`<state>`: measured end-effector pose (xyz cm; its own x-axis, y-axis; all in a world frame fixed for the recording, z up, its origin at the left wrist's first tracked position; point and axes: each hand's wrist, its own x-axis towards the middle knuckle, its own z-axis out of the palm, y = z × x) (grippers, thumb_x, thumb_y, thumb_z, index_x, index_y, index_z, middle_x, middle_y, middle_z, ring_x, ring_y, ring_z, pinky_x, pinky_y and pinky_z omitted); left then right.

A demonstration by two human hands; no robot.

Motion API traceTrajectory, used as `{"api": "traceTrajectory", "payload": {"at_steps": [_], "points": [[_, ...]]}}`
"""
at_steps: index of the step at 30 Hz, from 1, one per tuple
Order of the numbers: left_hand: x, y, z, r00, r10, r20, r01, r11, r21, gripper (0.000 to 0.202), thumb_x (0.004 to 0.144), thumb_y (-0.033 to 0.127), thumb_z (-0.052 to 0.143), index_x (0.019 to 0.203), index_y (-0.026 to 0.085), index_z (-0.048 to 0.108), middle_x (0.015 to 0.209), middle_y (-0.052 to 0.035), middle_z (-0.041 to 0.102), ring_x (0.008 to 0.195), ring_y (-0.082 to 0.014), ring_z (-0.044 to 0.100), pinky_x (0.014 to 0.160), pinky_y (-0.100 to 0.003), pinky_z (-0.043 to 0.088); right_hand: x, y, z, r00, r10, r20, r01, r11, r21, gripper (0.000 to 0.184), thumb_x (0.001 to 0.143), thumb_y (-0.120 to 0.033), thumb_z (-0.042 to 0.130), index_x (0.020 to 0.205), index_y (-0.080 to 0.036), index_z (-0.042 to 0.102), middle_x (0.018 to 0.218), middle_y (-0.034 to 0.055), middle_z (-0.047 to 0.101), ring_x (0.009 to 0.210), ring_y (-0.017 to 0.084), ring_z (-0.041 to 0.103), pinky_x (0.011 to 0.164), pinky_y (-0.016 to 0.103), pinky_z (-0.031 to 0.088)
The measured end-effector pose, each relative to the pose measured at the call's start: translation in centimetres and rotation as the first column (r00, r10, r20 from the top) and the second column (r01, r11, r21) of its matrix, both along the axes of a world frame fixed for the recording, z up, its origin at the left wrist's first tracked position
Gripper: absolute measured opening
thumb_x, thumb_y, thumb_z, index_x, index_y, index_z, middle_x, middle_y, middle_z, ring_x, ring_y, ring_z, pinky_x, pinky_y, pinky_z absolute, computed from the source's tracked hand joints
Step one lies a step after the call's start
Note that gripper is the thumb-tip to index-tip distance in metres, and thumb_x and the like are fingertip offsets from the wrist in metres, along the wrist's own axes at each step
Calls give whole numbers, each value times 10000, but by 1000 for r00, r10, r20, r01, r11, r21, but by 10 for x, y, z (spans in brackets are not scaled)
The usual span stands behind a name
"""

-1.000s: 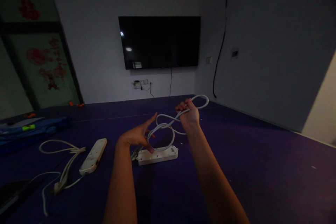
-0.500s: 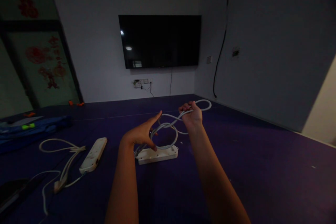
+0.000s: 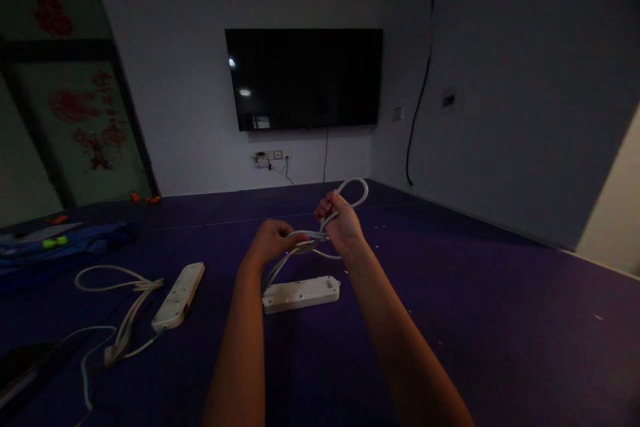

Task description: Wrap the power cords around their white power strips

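Observation:
A white power strip (image 3: 301, 293) lies on the purple floor in front of me. Its white cord (image 3: 350, 191) rises from the strip's left end into both hands. My right hand (image 3: 340, 221) is closed round the gathered cord, and a loop sticks out above its fingers. My left hand (image 3: 273, 240) is closed on the cord just left of the right hand, the strands pulled flat between them. Both hands hover above the strip, close together.
A second white power strip (image 3: 179, 294) with a loose bundled cord (image 3: 123, 280) lies at left. A blue object (image 3: 65, 247) sits at the far left. A black television (image 3: 303, 78) hangs on the back wall, with a wall socket (image 3: 267, 159) below it. A black cable (image 3: 420, 93) runs down the right wall.
My left hand, open beside the hanging loop before, has closed on the cord. The wide loop has been drawn flat between my hands, and my right hand has moved left, closer to the left one.

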<state>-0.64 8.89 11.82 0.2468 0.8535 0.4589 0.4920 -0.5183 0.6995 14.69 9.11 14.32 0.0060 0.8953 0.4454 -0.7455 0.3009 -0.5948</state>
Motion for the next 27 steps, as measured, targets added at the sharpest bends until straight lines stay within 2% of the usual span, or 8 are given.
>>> {"api": "traceTrajectory", "payload": {"at_steps": [3, 7, 10, 14, 16, 20, 24, 27], "points": [[1, 0, 0, 998, 59, -1, -59, 998, 13, 467, 576, 560, 687, 441, 141, 531, 398, 36, 469, 395, -70, 380, 416, -202, 257, -1, -2, 1, 999, 16, 31, -17, 1000, 25, 228, 811, -298, 570, 625, -195, 488, 499, -63, 412, 475, 84, 404, 534, 217, 411], [2, -3, 1, 992, 4, 126, 1, 999, -39, 478, 596, 582, 665, 457, 147, 523, 437, -6, 549, 434, -113, 502, 446, -215, 326, 7, -8, 4, 973, -87, 214, 62, 991, 120, 98, 709, -231, 675, 763, -186, 606, 612, -40, 567, 592, 89, 533, 615, 226, 454], [-2, -4, 2, 977, -48, 209, 64, 995, -71, 483, 609, 598, 650, 469, 151, 530, 458, -25, 580, 471, -137, 554, 485, -227, 377, 22, -11, 3, 878, -154, 452, 70, 978, 198, 339, 602, -122, 734, 919, -197, 638, 744, -19, 652, 666, 97, 589, 621, 220, 468], [-9, -4, 1, 971, -54, 233, 82, 990, -113, 504, 628, 637, 615, 498, 154, 551, 458, -27, 589, 433, -127, 537, 482, -233, 394, 44, -7, -5, 730, -54, 682, -48, 990, 130, 610, 523, -40, 756, 1088, -200, 591, 766, -8, 684, 639, 114, 622, 552, 217, 486], [-10, -3, 0, 969, -48, 242, 81, 988, -129, 522, 636, 658, 593, 500, 157, 548, 442, -23, 579, 421, -128, 536, 477, -235, 399, 50, -3, -10, 701, 10, 713, -124, 986, 108, 652, 555, -36, 743, 1161, -184, 552, 744, -1, 692, 630, 117, 629, 543, 212, 493], [-8, -2, -1, 966, 1, 260, 39, 988, -147, 548, 642, 682, 568, 481, 159, 535, 423, -27, 572, 406, -130, 537, 463, -233, 399, 50, 1, -15, 677, 78, 732, -233, 966, 112, 588, 693, -104, 677, 1244, -188, 489, 720, 4, 700, 626, 115, 640, 512, 192, 484], [-7, -2, 0, 940, 57, 336, -5, 988, -155, 557, 635, 689, 570, 468, 160, 527, 401, -23, 556, 400, -138, 549, 448, -233, 400, 45, 4, -19, 661, 84, 745, -218, 972, 84, 630, 713, -153, 674, 1289, -216, 426, 758, 6, 704, 595, 122, 651, 454, 186, 477], [-8, -2, 0, 911, 61, 409, 1, 989, -149, 556, 623, 687, 586, 460, 162, 504, 398, -19, 548, 407, -151, 567, 445, -238, 406, 44, 9, -23, 662, 40, 749, -186, 976, 112, 629, 685, -140, 687, 1260, -213, 446, 706, -14, 688, 590, 144, 657, 463, 223, 510]]}}
